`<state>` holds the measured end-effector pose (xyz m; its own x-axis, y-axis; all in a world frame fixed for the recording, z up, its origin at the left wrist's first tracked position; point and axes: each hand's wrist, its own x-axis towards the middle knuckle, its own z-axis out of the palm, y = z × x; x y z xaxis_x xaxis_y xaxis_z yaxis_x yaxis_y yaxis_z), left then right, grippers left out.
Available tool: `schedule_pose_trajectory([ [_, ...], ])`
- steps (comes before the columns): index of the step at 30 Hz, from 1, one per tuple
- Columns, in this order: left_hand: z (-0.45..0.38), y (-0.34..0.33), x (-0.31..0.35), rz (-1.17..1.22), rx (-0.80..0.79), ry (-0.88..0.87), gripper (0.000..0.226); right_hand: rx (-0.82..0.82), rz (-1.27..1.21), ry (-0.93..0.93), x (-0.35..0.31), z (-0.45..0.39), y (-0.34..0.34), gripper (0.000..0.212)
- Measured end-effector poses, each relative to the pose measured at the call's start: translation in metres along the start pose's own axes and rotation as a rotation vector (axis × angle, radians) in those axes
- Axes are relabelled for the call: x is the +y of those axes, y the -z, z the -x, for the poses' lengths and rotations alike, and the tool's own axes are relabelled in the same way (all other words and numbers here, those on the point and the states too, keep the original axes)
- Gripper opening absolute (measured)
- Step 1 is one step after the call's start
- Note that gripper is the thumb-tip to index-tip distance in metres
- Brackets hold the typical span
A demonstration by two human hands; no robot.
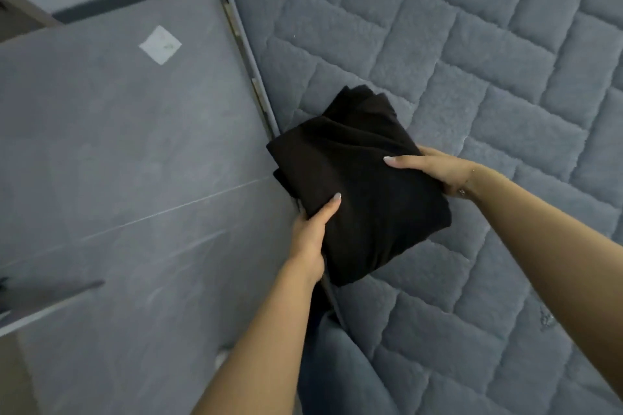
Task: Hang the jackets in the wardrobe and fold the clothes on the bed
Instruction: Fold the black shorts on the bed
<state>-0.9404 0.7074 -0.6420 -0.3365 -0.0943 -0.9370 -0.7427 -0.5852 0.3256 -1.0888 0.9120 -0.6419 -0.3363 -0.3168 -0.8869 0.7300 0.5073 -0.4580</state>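
A folded black garment (357, 185) is at the left edge of the bed, a thick square bundle with layered folds showing at its far end. My left hand (312, 232) grips its near left side, thumb on top and fingers hidden underneath. My right hand (435, 168) holds its right side the same way, thumb lying across the top. The bed (488, 77) is covered with a grey-blue quilted fleece cover in a brick pattern.
Grey tiled floor (135, 162) lies left of the bed, with a white square of paper (160, 44) on it. The bed's metal frame rail (249, 54) runs along the edge. A dark baseboard and a furniture corner show at the upper left.
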Motion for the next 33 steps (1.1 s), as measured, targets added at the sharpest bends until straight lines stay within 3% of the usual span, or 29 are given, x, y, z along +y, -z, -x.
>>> schedule_pose_trajectory([
  [2, 0.012, 0.017, 0.006, 0.043, -0.089, -0.003, 0.054, 0.009, -0.027, 0.029, -0.005, 0.016, -0.015, 0.068],
  [6, 0.068, 0.073, 0.007, 0.221, -0.251, -0.009, 0.035, -0.058, -0.035, 0.133, -0.023, 0.068, -0.067, 0.044],
  [10, 0.148, 0.146, 0.000, 0.253, -0.229, -0.115, 0.054, -0.118, 0.067, 0.268, -0.047, 0.129, -0.152, 0.046],
  [13, 0.228, 0.220, -0.015, 0.345, -0.182, -0.190, 0.041, -0.228, 0.185, 0.370, -0.073, 0.182, -0.244, 0.049],
  [16, 0.318, 0.299, -0.038, 0.470, -0.087, -0.278, 0.038, -0.379, 0.355, 0.454, -0.100, 0.243, -0.350, 0.054],
  [22, 0.506, 0.439, -0.080, 0.714, 0.147, -0.507, 0.035, -0.699, 0.631, 0.596, -0.138, 0.372, -0.570, 0.037],
  [27, 0.635, 0.531, -0.091, 0.802, 0.505, -0.826, 0.060, -0.909, 0.742, 0.677, -0.158, 0.456, -0.717, 0.046],
  [29, 0.677, 0.563, -0.093, 0.832, 0.661, -0.926, 0.057, -0.985, 0.795, 0.700, -0.168, 0.482, -0.770, 0.049],
  [33, 0.754, 0.622, -0.087, 0.831, 0.816, -1.088, 0.050, -1.100, 0.835, 0.786, -0.186, 0.529, -0.865, 0.051],
])
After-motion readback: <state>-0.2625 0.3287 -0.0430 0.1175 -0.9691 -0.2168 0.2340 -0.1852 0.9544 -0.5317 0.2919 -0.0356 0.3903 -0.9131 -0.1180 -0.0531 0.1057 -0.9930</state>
